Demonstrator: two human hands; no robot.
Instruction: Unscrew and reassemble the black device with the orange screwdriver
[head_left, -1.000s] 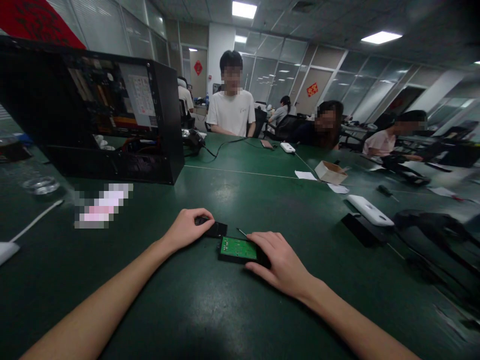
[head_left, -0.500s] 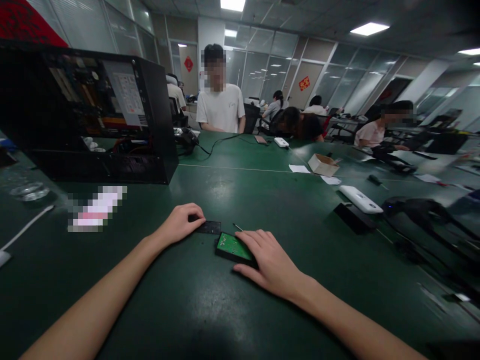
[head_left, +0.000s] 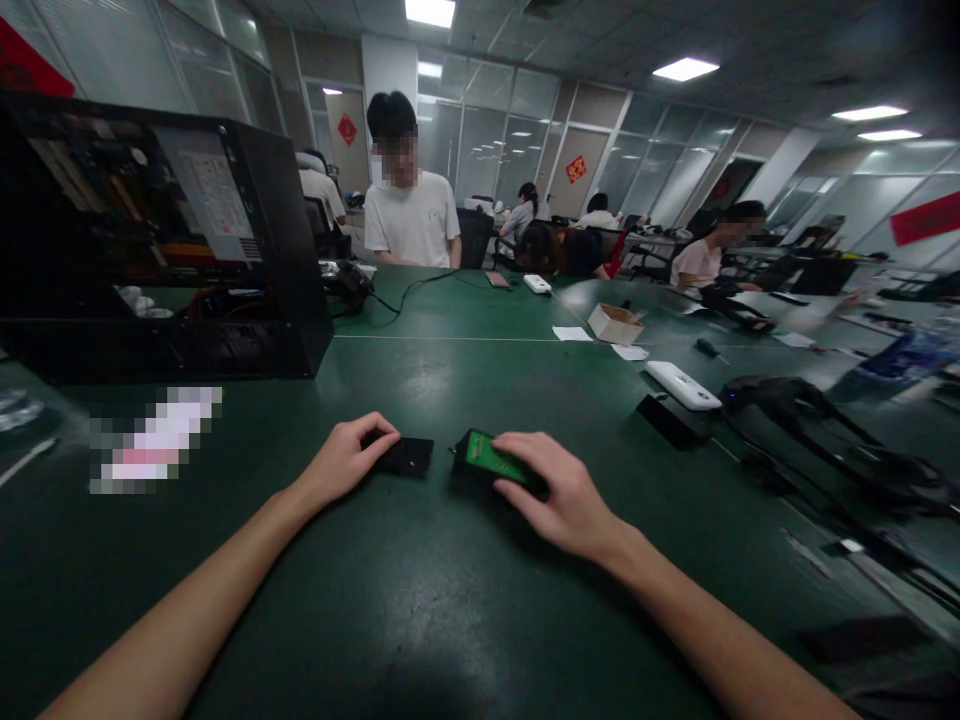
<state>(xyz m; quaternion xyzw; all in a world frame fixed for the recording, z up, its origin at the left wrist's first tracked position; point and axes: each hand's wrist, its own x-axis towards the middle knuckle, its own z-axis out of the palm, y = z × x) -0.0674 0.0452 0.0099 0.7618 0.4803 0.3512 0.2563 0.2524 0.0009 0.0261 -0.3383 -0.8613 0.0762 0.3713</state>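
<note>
Between the thumb and fingers of my left hand [head_left: 352,453] is a flat black plastic cover [head_left: 409,457], gripped at its left end. My right hand [head_left: 559,490] is wrapped round the right part of a black case with a green circuit board [head_left: 491,457] in it. The board faces up, and the case is tilted, a little off the green table. A small gap parts the cover from the case. My palm and fingers hide the case's right end.
An open black computer tower [head_left: 300,270] stands at the left. Toward the right are a white device [head_left: 682,386], a black box [head_left: 671,422], a small carton [head_left: 615,324] and a black strap-like object [head_left: 780,400]. A person in a white shirt [head_left: 416,220] is across the green table [head_left: 420,620].
The circuit-board case has come up off the table and tilted in my right hand. My left hand has turned the black cover, showing a plainer face. The camera view has swung right.
</note>
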